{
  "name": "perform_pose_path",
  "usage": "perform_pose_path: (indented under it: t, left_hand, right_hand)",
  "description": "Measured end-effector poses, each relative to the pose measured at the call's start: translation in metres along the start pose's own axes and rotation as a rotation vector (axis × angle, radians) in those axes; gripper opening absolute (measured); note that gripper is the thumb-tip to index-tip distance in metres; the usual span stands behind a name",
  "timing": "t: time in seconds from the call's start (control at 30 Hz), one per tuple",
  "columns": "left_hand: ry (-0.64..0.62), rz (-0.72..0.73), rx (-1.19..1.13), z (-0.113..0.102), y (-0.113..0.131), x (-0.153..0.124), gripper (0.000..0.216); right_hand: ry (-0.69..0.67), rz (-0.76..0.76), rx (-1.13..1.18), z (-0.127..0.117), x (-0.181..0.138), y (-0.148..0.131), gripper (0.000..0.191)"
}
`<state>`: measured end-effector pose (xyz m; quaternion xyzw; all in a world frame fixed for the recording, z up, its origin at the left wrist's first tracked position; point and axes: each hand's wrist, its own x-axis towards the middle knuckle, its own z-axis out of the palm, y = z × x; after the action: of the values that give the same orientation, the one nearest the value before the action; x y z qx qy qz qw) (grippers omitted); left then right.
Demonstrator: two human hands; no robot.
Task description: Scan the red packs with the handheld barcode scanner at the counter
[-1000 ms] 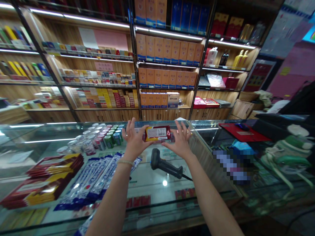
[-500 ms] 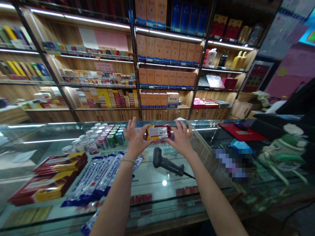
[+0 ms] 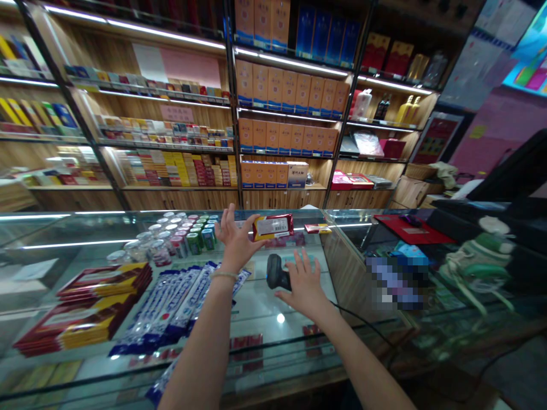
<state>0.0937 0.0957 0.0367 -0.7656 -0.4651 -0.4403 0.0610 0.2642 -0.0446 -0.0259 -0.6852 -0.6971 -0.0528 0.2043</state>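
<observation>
My left hand (image 3: 237, 239) pinches the left end of a red and yellow snack packet (image 3: 273, 226) between thumb and fingers, its printed side with a barcode facing me. A black handheld barcode scanner (image 3: 276, 272) lies on the glass counter below the packet. Over its handle is my right hand (image 3: 306, 285), fingers spread and thumb out to the left; it holds nothing, and I cannot tell whether it touches the scanner. Another red and yellow packet (image 3: 317, 228) lies farther back on the counter.
Blue-and-white long packets (image 3: 179, 307) and stacked red-yellow packets (image 3: 85, 313) lie on the left of the glass counter. Behind them stand several small jars and cans (image 3: 194, 242). The scanner's cable (image 3: 363, 319) runs right. A green-white bottle (image 3: 481, 267) stands at the right.
My right hand has let go of the packet's right end and dropped to the scanner's handle. My left hand still holds the packet in nearly the same place.
</observation>
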Motion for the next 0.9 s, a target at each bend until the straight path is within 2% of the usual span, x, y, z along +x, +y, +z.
perform_pose_path:
  t: [0.33, 0.5, 0.73, 0.9]
  left_hand:
    - [0.009, 0.004, -0.009, 0.000, -0.001, 0.000, 0.068]
    - [0.020, 0.025, 0.019, 0.000, -0.001, -0.001, 0.066]
    - [0.006, 0.018, 0.031, 0.000, -0.001, -0.001, 0.072]
    - [0.012, 0.029, 0.042, 0.001, -0.002, -0.001, 0.069]
  right_hand:
    - [0.032, -0.006, -0.066, 0.006, 0.003, -0.007, 0.033]
    - [0.075, -0.003, 0.035, 0.002, 0.002, -0.001, 0.033]
    - [0.242, 0.045, 0.270, -0.032, -0.020, 0.006, 0.042]
    - [0.337, 0.056, 0.311, -0.044, -0.027, 0.012, 0.037]
